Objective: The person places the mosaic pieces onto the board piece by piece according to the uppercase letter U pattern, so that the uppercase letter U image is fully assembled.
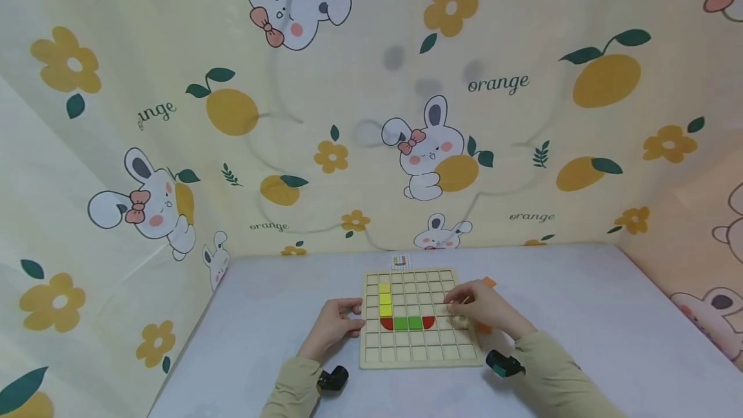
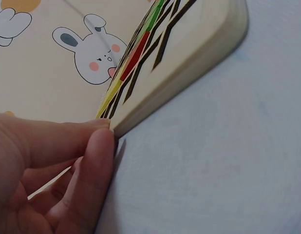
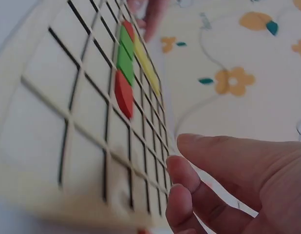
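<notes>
A light wooden grid board (image 1: 420, 357) lies flat on the white table. Three yellow squares (image 1: 385, 299) form a column on it, and below them runs a row: a red rounded piece (image 1: 387, 323), two green squares (image 1: 407, 323) and another red rounded piece (image 1: 429, 322). My left hand (image 1: 333, 326) touches the board's left edge with thumb and fingertips. Over the board's right side hovers my right hand (image 1: 482, 305), its fingers loosely bent. In the right wrist view, nothing shows between that hand's thumb (image 3: 204, 144) and fingers.
Orange pieces (image 1: 489, 282) lie right of the board, partly hidden by the right hand. A small pattern card (image 1: 400, 261) sits behind the board, near the patterned cloth backdrop (image 1: 360, 82). Each wrist carries a small black camera (image 1: 333, 378).
</notes>
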Demonstrator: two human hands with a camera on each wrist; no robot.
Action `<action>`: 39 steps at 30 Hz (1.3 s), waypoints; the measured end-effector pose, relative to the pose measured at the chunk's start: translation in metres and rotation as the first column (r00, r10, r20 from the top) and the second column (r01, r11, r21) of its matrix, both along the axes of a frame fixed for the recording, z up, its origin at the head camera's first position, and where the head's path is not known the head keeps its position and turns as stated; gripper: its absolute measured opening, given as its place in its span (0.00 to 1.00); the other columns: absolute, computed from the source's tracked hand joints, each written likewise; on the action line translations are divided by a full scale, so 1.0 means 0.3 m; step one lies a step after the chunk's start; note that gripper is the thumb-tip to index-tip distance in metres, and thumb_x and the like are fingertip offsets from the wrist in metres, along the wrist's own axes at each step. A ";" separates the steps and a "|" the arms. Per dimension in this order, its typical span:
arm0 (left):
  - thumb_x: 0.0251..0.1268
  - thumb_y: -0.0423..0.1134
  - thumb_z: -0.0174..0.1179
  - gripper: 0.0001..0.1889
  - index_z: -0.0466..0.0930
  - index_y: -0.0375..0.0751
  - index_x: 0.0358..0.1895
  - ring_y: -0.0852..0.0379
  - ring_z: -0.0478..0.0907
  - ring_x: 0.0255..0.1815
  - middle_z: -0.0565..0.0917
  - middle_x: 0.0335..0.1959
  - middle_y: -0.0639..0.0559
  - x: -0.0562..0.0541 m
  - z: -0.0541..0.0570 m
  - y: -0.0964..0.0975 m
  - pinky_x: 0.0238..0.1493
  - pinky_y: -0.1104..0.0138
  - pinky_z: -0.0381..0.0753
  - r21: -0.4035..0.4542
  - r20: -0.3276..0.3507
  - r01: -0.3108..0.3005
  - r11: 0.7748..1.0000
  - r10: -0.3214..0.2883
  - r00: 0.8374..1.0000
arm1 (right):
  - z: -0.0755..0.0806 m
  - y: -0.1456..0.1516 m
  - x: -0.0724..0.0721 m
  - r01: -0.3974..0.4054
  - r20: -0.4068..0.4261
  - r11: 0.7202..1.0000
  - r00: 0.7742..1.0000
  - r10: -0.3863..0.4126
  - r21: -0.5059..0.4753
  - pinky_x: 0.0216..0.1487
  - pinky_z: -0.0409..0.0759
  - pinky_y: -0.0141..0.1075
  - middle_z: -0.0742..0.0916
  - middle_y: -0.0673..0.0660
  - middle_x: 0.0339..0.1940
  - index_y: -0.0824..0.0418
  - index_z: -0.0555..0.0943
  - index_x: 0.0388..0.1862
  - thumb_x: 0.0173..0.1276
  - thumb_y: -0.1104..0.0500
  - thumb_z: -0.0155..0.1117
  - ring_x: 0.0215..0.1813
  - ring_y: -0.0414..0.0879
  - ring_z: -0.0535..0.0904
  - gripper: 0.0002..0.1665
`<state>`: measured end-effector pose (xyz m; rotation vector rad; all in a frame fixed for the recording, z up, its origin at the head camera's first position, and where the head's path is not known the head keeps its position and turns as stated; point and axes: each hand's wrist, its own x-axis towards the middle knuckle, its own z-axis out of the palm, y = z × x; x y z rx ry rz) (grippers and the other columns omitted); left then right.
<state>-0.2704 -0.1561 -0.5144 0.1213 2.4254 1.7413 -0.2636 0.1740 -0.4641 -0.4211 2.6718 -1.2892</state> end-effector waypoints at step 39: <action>0.52 0.23 0.67 0.27 0.75 0.29 0.59 0.60 0.77 0.21 0.76 0.39 0.45 0.003 -0.003 -0.003 0.28 0.66 0.84 0.012 -0.005 0.007 1.000 -0.007 1.000 | -0.091 0.234 0.054 -0.132 -0.062 0.987 0.988 0.138 0.096 0.38 0.76 0.31 0.82 0.50 0.41 0.60 0.83 0.46 0.55 0.64 0.73 0.40 0.46 0.73 0.18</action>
